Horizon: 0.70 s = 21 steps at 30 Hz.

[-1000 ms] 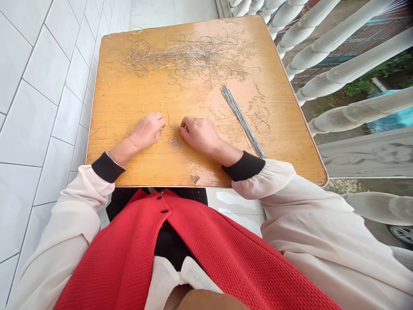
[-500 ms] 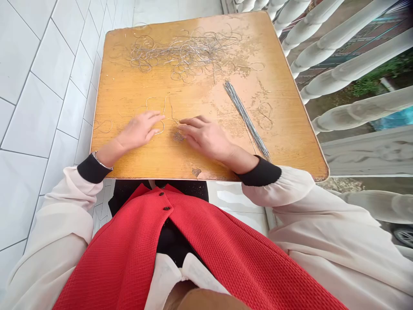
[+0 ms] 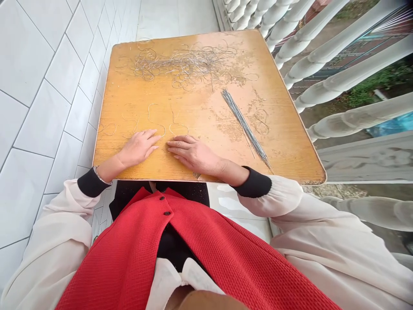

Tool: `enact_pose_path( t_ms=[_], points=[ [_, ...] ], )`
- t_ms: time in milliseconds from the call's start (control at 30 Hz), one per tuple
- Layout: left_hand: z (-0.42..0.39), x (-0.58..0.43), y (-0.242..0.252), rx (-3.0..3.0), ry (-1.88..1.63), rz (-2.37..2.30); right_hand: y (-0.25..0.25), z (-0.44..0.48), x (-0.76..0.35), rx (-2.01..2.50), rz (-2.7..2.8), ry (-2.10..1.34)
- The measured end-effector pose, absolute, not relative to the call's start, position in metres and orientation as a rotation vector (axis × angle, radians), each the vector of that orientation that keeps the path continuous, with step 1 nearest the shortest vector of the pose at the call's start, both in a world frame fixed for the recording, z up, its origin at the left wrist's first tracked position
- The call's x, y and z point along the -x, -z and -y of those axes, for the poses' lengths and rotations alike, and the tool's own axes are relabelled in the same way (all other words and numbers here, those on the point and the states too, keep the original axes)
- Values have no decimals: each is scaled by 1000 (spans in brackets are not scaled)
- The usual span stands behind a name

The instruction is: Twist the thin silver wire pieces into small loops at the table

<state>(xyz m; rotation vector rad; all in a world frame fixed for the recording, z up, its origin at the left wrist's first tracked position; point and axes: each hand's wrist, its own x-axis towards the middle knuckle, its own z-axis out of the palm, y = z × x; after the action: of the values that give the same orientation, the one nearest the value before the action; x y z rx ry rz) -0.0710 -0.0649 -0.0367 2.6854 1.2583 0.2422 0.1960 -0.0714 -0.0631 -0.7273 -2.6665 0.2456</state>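
Note:
My left hand [image 3: 138, 148] lies flat on the wooden table near its front edge, fingers stretched out. Just beyond its fingertips is a thin S-shaped wire [image 3: 157, 122]. My right hand [image 3: 192, 153] rests palm down to the right, with its fingers extended and nothing visibly held. Close above its knuckles lies another bent wire [image 3: 176, 124], with a straight stem and a rounded curve. Fainter curled wires [image 3: 130, 122] are left of the S shape, beyond my left hand. What is under both palms is hidden.
A tangled heap of bent wires [image 3: 187, 62] spreads along the table's [image 3: 129, 94] far side. A bundle of straight wires [image 3: 245, 127] lies at the right, with a looped wire [image 3: 262, 120] beside it. White tiled wall [image 3: 48, 107] stands left, a baluster railing [image 3: 342, 116] right.
The view has tilted, so the table sits lower in the picture. Both hands have drawn nearer the front edge, away from the bent wires, which now lie uncovered; my right hand has shifted left.

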Motion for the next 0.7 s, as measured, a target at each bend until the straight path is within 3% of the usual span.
enact_pose_path(
  t_ms=[167, 500, 700],
  points=[
    [31, 47, 17, -2599, -376, -1421, 71, 68, -202, 635, 2647, -186],
    [-36, -45, 7, -2421, -8, -1722, 73, 70, -204, 571, 2703, -59],
    [-66, -34, 24, -2286, -202, -1750, 78, 77, -203, 628, 2700, -59]
  ],
)
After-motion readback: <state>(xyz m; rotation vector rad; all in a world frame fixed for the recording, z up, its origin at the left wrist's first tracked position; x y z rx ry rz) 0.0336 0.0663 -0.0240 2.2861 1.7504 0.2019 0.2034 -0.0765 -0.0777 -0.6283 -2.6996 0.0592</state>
